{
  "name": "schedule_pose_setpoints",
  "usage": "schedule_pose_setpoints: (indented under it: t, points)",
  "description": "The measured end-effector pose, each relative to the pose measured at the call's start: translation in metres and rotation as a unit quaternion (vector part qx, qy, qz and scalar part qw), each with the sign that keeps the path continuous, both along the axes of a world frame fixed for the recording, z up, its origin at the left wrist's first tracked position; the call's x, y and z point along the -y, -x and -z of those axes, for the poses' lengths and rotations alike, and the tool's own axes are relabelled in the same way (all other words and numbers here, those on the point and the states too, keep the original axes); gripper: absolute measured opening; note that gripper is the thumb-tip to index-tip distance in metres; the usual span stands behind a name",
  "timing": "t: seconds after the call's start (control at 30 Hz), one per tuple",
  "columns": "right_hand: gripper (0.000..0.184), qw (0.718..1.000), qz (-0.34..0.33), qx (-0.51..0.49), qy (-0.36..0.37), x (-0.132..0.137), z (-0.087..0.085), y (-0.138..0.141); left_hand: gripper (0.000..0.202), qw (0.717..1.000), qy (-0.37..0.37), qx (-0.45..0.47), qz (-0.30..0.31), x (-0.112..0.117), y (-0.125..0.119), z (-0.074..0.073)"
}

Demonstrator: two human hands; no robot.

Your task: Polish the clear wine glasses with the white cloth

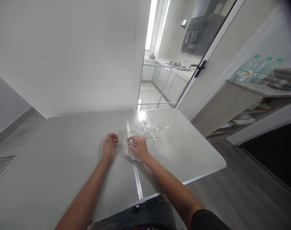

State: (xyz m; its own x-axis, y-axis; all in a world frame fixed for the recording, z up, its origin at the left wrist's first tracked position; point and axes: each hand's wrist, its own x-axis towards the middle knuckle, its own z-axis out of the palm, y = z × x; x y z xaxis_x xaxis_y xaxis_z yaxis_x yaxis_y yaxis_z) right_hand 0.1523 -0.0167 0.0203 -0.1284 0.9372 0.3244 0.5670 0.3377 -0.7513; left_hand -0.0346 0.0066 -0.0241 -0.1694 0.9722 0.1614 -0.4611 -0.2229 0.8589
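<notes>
My right hand (139, 147) grips a small clear stemmed glass (131, 137) near the middle of the grey folding table (64, 153), over a white cloth (132, 155) that lies under the hand. My left hand (110, 146) rests on the tabletop just left of the glass, fingers loosely curled and holding nothing. Beyond the right hand stands another small stemmed glass (145, 122) upright, and to its right a few more clear glasses (161, 126) stand or lie close together; their exact poses are hard to tell.
A metal seam (133, 159) runs down the table's middle. A white wall stands behind. A glass sliding door (183, 64) opens to a kitchen at the back. At the right, a shelf (255, 89) carries several water bottles (257, 68).
</notes>
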Motion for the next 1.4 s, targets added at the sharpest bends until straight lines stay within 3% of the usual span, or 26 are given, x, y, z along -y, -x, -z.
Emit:
schedule_pose_setpoints:
  t: [0.1,0.2,0.27,0.33,0.43,0.53,0.67,0.9,1.1,1.23,1.33,1.4]
  points:
    - [0.019,0.996,-0.04,-0.047,0.067,0.018,-0.025,-0.032,0.037,0.997,0.037,-0.054,0.027,0.0,0.0,0.005]
    - [0.023,0.985,-0.065,-0.053,0.154,0.04,-0.035,-0.079,0.038,0.991,0.048,-0.122,0.039,0.001,-0.001,0.006]
    - [0.021,0.984,-0.022,-0.05,0.17,0.048,-0.03,-0.114,0.036,0.986,0.04,-0.16,0.036,0.0,-0.002,0.006]
    - [0.02,0.984,0.062,-0.037,0.161,0.045,-0.019,-0.146,0.033,0.98,0.03,-0.195,0.023,-0.002,-0.004,0.005]
    - [0.021,0.969,0.198,0.005,0.148,0.025,-0.003,-0.184,0.032,0.962,0.026,-0.27,0.023,-0.002,-0.006,0.003]
    - [0.024,0.953,0.263,0.048,0.142,-0.001,0.007,-0.203,0.035,0.938,0.029,-0.342,0.055,0.001,-0.009,-0.001]
    - [0.032,0.941,0.303,0.065,0.14,-0.021,0.013,-0.209,0.035,0.93,0.022,-0.364,0.042,0.005,-0.01,-0.006]
    - [0.036,0.938,0.311,0.078,0.13,-0.03,0.026,-0.203,0.034,0.921,0.017,-0.389,0.015,0.008,-0.011,-0.011]
    - [0.039,0.937,0.304,0.089,0.147,-0.032,0.021,-0.202,0.036,0.913,0.022,-0.407,0.006,0.009,-0.011,-0.012]
    - [0.063,0.914,0.329,0.13,0.199,-0.013,0.017,-0.208,0.038,0.913,0.018,-0.407,0.011,0.008,-0.011,-0.011]
    - [0.036,0.894,0.332,0.196,0.227,0.017,0.018,-0.198,0.041,0.91,0.03,-0.414,0.01,0.008,-0.013,-0.01]
    - [0.03,0.901,0.296,0.23,0.216,0.036,0.018,-0.177,0.043,0.899,0.042,-0.435,0.019,0.008,-0.015,-0.009]
